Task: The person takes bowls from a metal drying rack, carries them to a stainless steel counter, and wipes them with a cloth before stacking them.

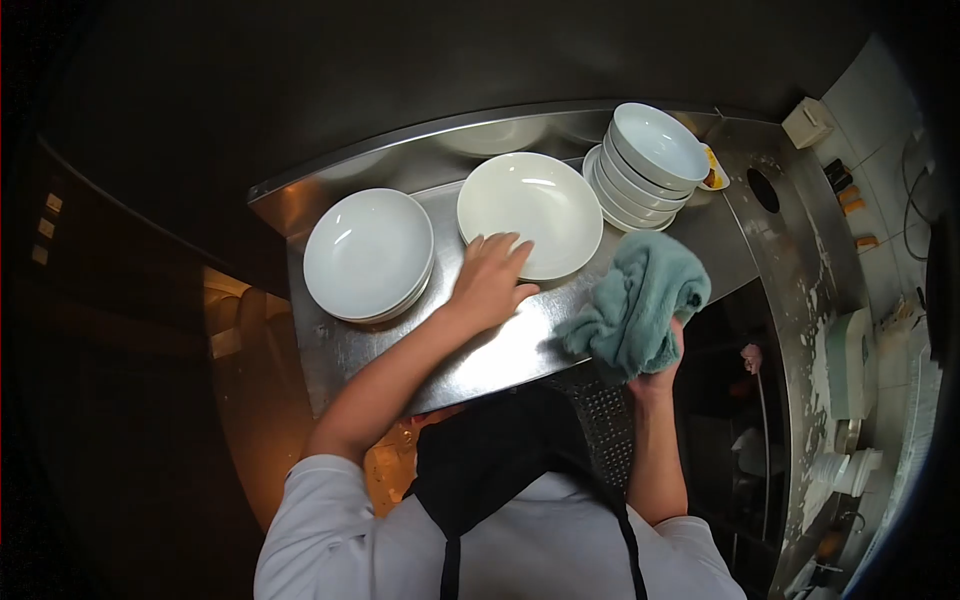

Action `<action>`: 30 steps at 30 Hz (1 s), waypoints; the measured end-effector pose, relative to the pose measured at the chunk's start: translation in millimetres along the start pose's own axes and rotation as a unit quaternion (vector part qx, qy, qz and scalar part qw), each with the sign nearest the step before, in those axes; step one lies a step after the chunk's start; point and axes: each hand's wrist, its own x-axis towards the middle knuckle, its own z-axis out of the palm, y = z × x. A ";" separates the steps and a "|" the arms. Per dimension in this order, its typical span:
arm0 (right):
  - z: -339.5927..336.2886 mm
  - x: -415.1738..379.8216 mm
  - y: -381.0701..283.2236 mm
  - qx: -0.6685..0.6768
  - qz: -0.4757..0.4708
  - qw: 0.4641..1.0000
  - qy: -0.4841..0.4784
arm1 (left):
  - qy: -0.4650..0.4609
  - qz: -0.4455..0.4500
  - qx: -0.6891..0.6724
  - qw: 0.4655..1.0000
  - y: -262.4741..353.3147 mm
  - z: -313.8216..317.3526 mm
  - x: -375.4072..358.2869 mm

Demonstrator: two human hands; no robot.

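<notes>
My left hand (490,277) reaches over the near rim of a white shallow plate (535,200). Its fingers are apart and lie at the plate's edge, with the thumb outside the rim. In my right hand (660,368) is a bunched green cloth (645,295), held up over the counter's right front part; the cloth hides most of the fingers. To the left of the plate sits a stack of white plates (368,250). A stack of white bowls (655,150) stands behind the cloth, on the right.
The steel counter (460,370) has a raised back edge. Beyond the bowls lies a small dish with yellow food (713,168). Along the right runs a wet steel surface (790,215) with a dark round hole. A green and white container (850,365) stands farther right.
</notes>
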 end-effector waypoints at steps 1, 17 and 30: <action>10.9 3.2 -6.7 -0.028 -0.023 0.999 0.005 | -0.048 -0.005 0.029 0.998 -5.6 19.6 -2.6; 74.5 126.5 87.1 -0.731 -0.199 0.389 -0.524 | -0.101 0.065 -0.141 0.983 14.2 17.2 -96.8; -3.4 50.6 18.7 -0.809 -0.159 0.465 -0.322 | -0.015 0.008 -0.088 0.996 38.1 30.5 -83.1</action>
